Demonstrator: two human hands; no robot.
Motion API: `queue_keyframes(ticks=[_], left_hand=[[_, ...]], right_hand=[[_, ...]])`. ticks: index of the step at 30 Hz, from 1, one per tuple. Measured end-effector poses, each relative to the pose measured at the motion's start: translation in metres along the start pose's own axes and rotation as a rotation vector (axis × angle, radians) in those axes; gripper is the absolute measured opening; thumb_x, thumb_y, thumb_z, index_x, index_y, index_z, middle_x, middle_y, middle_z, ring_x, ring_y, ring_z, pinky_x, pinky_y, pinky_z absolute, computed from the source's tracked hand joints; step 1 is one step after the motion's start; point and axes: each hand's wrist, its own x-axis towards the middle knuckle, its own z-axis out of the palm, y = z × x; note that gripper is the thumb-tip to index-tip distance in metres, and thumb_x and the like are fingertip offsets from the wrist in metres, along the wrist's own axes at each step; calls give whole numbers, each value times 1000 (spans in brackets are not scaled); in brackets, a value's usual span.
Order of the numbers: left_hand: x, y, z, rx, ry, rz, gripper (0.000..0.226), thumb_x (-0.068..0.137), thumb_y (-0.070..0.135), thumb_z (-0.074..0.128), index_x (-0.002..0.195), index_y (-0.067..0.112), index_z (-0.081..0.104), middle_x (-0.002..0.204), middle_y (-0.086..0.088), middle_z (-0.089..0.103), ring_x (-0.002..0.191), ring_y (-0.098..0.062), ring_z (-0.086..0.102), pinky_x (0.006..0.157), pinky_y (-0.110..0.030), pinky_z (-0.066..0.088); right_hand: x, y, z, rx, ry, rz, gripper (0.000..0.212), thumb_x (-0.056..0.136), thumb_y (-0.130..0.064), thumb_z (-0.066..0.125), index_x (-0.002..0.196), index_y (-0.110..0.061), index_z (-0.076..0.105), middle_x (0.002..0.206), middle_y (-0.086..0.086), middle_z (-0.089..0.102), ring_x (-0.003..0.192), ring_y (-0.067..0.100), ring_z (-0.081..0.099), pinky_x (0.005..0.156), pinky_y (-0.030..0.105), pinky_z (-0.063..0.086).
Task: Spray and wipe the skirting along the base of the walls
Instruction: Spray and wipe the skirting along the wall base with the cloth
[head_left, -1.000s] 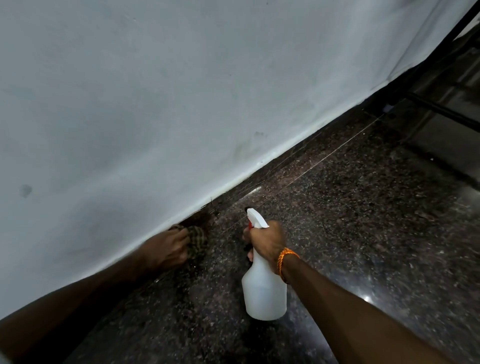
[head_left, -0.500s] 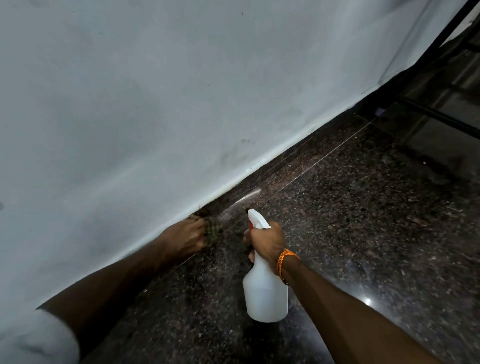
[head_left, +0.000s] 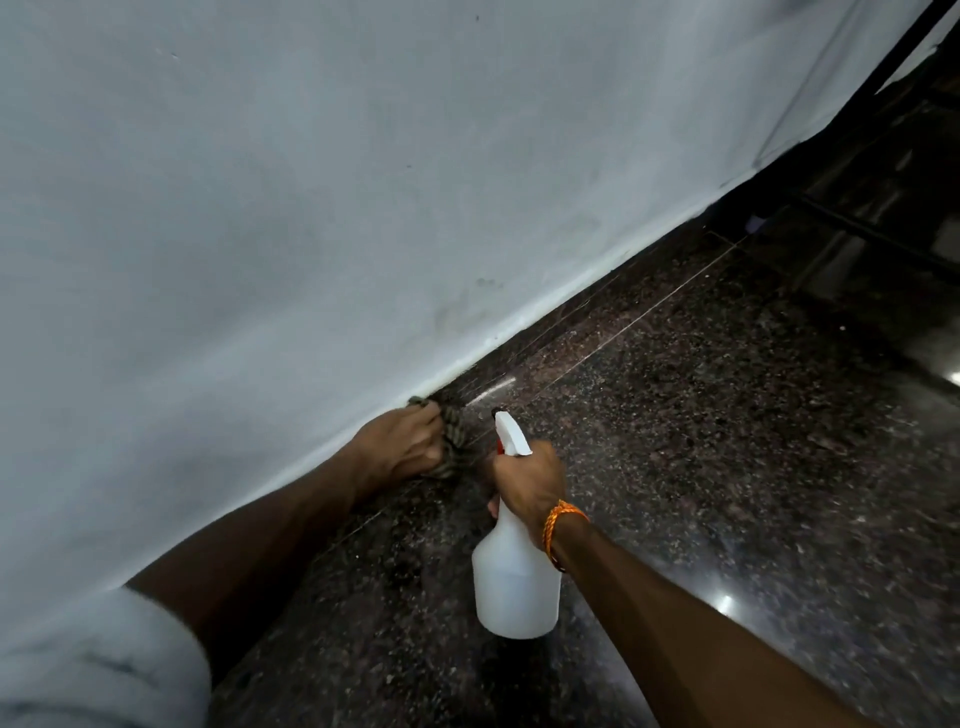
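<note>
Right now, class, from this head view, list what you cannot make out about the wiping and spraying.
1. The cloth: head view, mostly covered by the left hand; pattern and size unclear.
2. The bottle trigger: head view, behind the right hand; squeezed or not, cannot tell.
3. The skirting nearer the person: hidden by the left forearm.
4. The dark frame, top right: dim and cut by the edge.
</note>
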Motion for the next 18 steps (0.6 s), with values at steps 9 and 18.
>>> queue_keyframes(ticks=[9, 18], left_hand=[[14, 3, -2, -159, 102, -81, 18, 87, 20, 57, 74, 11, 65, 78, -8, 64, 82, -26, 60, 71, -36, 47], [31, -4, -3, 44, 186, -84, 24, 86, 1, 50, 65, 6, 61, 66, -11, 60, 72, -29, 58, 64, -36, 51]], right_hand=[[14, -3, -18, 73, 73, 26, 8, 79, -1, 57, 73, -6, 54, 68, 22, 65, 46, 34, 61, 51, 42, 55], [14, -17, -37, 103, 81, 22, 21, 82, -1, 59, 69, -12, 47, 64, 15, 59, 53, 37, 62, 61, 51, 59]])
